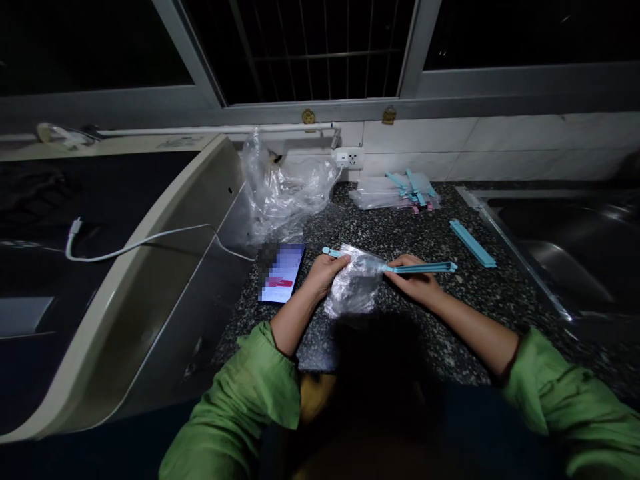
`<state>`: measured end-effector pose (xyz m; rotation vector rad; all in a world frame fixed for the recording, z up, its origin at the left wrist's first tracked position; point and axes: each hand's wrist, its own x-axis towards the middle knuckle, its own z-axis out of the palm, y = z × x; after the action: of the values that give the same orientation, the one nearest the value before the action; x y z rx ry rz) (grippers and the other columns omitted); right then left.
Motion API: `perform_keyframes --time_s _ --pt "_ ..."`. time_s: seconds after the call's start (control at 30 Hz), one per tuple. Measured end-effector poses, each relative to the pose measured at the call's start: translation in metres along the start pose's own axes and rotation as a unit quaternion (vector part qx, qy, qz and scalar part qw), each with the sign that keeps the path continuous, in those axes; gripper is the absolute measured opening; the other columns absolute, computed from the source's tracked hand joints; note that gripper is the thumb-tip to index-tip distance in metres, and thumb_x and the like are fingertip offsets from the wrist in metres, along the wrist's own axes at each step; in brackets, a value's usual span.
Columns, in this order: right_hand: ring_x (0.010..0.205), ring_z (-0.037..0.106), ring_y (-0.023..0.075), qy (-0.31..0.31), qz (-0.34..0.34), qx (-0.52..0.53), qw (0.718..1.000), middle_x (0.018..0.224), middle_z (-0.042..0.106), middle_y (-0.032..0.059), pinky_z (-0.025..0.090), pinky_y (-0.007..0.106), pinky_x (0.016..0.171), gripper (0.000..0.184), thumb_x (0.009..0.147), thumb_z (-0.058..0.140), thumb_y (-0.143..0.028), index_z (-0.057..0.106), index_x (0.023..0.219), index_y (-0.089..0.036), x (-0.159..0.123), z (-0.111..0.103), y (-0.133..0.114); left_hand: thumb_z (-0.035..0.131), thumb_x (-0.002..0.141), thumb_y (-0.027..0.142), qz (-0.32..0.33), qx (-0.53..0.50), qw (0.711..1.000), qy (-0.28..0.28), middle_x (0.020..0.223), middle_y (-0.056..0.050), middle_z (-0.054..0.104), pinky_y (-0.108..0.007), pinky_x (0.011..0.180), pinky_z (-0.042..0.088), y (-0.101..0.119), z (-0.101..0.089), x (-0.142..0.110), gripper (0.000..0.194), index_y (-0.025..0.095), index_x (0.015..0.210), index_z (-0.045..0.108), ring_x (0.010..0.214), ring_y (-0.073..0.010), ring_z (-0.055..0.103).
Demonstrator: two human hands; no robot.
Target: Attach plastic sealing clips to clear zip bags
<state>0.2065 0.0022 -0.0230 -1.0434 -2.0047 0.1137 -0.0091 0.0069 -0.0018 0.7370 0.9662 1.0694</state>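
Observation:
My left hand (pixel 325 272) pinches the upper left part of a clear, crinkled plastic bag (pixel 353 287). A light blue tip sticks out past that thumb. On the right, my right hand (pixel 415 283) is closed around a light blue bag sealing clip (pixel 425 268), a long narrow strip pointing to the right. Its inner end meets the bag's upper right edge; how far it runs along the bag is hard to see. The bag hangs below, between both hands. Another pair of light blue strips (pixel 473 243) lies on the counter to the right.
A lit phone (pixel 283 273) lies left of my hands, beside a white cable (pixel 165 237). Behind are crumpled plastic (pixel 293 193) and a clear packet (pixel 373 192) with blue and pink clips. A sink (pixel 575 267) borders the right; a large appliance (pixel 165 220) stands left.

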Motion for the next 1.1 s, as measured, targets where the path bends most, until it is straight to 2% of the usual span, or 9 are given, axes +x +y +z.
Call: perform_keyframes --time_s 0.3,0.4,0.5,0.63,0.83,1.1 --pt "0.069 0.063 0.0174 0.004 -0.007 0.027 1.000 0.073 0.068 0.0021 0.052 0.034 0.067 0.009 0.077 0.063 -0.031 0.061 0.077 -0.022 0.002 -0.004 -0.001 0.081 0.040 0.037 -0.007 0.026 0.999 0.028 0.042 -0.001 0.058 -0.023 0.045 0.035 0.001 0.002 -0.001 0.034 0.012 0.046 0.059 0.039 -0.0096 0.047" --pt "0.073 0.064 0.0188 0.013 -0.012 0.026 1.000 0.078 0.068 0.0035 0.053 0.036 0.069 0.015 0.074 0.066 -0.033 0.062 0.083 -0.022 0.002 -0.009 0.000 0.080 0.041 0.037 -0.004 0.013 0.999 0.032 0.044 -0.002 0.060 -0.023 0.046 0.036 -0.001 0.001 0.001 0.033 0.011 0.047 0.060 0.040 -0.0108 0.049" --pt "0.076 0.064 0.0200 0.039 -0.015 0.016 0.999 0.081 0.068 0.0052 0.053 0.037 0.069 0.018 0.073 0.067 -0.035 0.063 0.085 -0.022 0.003 -0.016 0.001 0.080 0.040 0.037 0.007 -0.001 0.999 0.045 0.046 -0.003 0.061 -0.023 0.046 0.037 -0.001 -0.001 0.003 0.034 0.011 0.048 0.061 0.042 -0.0115 0.051" --pt "0.077 0.064 0.0199 0.069 -0.044 0.010 0.997 0.082 0.068 0.0053 0.053 0.036 0.070 0.014 0.075 0.066 -0.031 0.063 0.083 -0.021 0.004 -0.024 -0.002 0.080 0.039 0.038 0.011 -0.010 0.998 0.058 0.044 -0.002 0.059 -0.023 0.044 0.035 0.000 -0.002 0.004 0.035 0.012 0.045 0.059 0.040 -0.0109 0.049" --pt "0.074 0.064 0.0181 0.093 -0.069 0.007 0.993 0.080 0.068 0.0039 0.053 0.034 0.068 0.004 0.076 0.064 -0.022 0.062 0.079 -0.022 0.006 -0.028 -0.010 0.080 0.040 0.039 0.012 -0.004 0.999 0.052 0.044 -0.002 0.059 -0.023 0.044 0.035 -0.003 -0.002 0.004 0.034 0.011 0.047 0.060 0.040 -0.0108 0.049" --pt "0.069 0.062 0.0175 0.092 -0.057 -0.019 0.994 0.074 0.066 0.0041 0.051 0.032 0.062 0.005 0.075 0.064 -0.023 0.060 0.075 -0.020 0.007 -0.029 -0.013 0.078 0.046 0.039 0.032 0.034 0.998 0.038 0.046 0.000 0.059 -0.023 0.047 0.034 -0.003 0.001 -0.001 0.032 0.012 0.050 0.061 0.043 -0.0101 0.048"
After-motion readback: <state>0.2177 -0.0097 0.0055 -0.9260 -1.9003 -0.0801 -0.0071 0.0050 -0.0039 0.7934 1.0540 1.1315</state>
